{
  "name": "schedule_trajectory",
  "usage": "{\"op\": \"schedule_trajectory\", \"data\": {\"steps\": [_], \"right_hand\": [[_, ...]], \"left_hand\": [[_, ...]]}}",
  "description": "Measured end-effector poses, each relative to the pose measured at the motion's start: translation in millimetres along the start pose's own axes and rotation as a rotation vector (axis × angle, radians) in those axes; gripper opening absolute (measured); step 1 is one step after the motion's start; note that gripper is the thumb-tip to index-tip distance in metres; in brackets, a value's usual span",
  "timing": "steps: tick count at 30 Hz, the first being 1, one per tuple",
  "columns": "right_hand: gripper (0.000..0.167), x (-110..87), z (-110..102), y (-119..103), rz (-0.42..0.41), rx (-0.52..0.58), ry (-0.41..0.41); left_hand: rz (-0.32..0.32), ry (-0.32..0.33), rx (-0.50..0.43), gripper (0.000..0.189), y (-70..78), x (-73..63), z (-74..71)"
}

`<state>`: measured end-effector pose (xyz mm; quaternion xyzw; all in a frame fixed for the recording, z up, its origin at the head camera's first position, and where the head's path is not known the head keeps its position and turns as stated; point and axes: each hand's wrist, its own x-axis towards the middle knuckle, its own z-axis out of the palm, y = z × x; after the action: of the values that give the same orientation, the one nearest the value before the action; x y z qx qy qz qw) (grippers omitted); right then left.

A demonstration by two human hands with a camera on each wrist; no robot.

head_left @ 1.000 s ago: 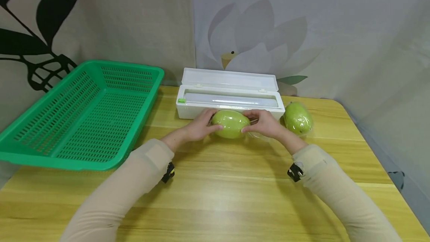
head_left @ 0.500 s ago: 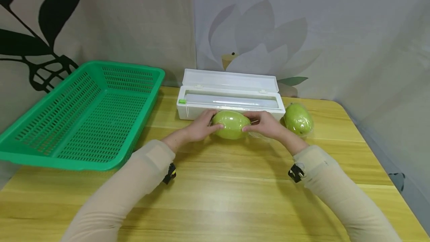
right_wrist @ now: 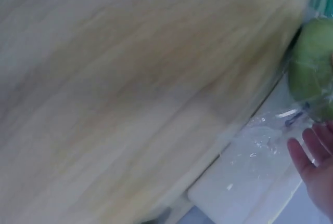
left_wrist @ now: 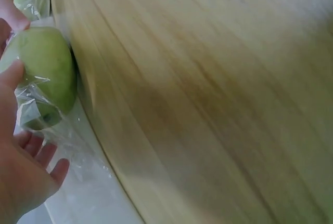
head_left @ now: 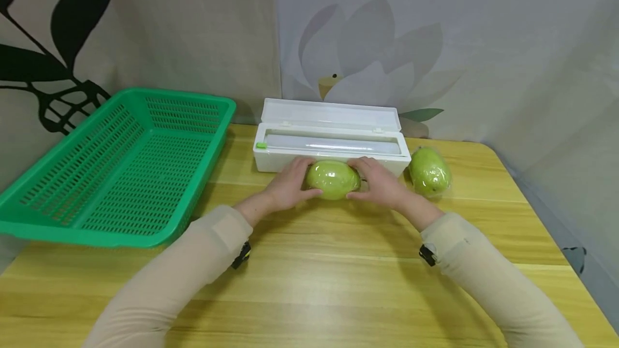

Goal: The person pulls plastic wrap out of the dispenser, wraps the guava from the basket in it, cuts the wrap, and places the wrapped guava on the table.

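Note:
An oval green pear (head_left: 333,180) wrapped in clear cling film lies on its side at mid-table, just in front of a white cling film box (head_left: 333,146). My left hand (head_left: 288,187) holds its left end between thumb and fingers, and my right hand (head_left: 382,184) does the same at the right end. In the left wrist view, the left thumb (left_wrist: 13,73) touches the wrapped pear's side and loose film (left_wrist: 78,154) trails by the other fingers. The right wrist view shows spread right-hand fingers (right_wrist: 312,148) beside loose film and the dark stem.
A second film-wrapped pear (head_left: 429,171) stands right of the box. The box's lid (head_left: 331,114) is raised, with the film roll (head_left: 333,144) inside. A green slotted basket (head_left: 159,232) occupies the left of the wooden table (head_left: 314,278). A patterned cloth (head_left: 208,31) hangs behind.
Both thumbs have moved lower and the right-hand fingers have spread around the pear's end. The pear has turned slightly in place. Box, basket and second pear have stayed put.

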<state>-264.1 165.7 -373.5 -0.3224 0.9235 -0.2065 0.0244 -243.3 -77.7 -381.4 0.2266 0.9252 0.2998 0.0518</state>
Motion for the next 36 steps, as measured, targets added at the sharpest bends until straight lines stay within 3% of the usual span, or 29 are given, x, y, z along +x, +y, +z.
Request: {"op": "schedule_trajectory", "data": {"steps": [3, 5, 9, 20, 28, 36], "right_hand": [[0.079, -2.6, -1.0, -2.5, -0.042, -0.136, 0.023], [0.084, -3.7, -1.4, -3.4, -0.048, -0.165, 0.031], [0.09, -4.9, -1.2, -4.1, -0.031, -0.164, 0.023], [0.085, -6.2, -1.7, -7.4, 0.016, -0.16, 0.002], [0.087, -10.4, -5.3, -10.6, 0.0, -0.172, 0.008], [0.086, -13.1, -6.6, -14.4, -0.02, -0.192, 0.031]], "left_hand": [[0.001, 0.01, 0.063, 0.074, 1.0, -0.4, -0.6], [-0.002, 0.006, 0.075, 0.076, 1.5, -0.5, -0.9], [-0.014, 0.0, 0.078, 0.081, 1.3, -1.3, -0.8], [-0.028, 0.031, 0.081, 0.087, 2.1, -1.9, -0.4], [-0.04, 0.037, 0.062, 0.091, -0.4, -4.7, -2.2], [-0.059, 0.094, 0.041, 0.079, -2.8, -8.3, -9.3]]}}
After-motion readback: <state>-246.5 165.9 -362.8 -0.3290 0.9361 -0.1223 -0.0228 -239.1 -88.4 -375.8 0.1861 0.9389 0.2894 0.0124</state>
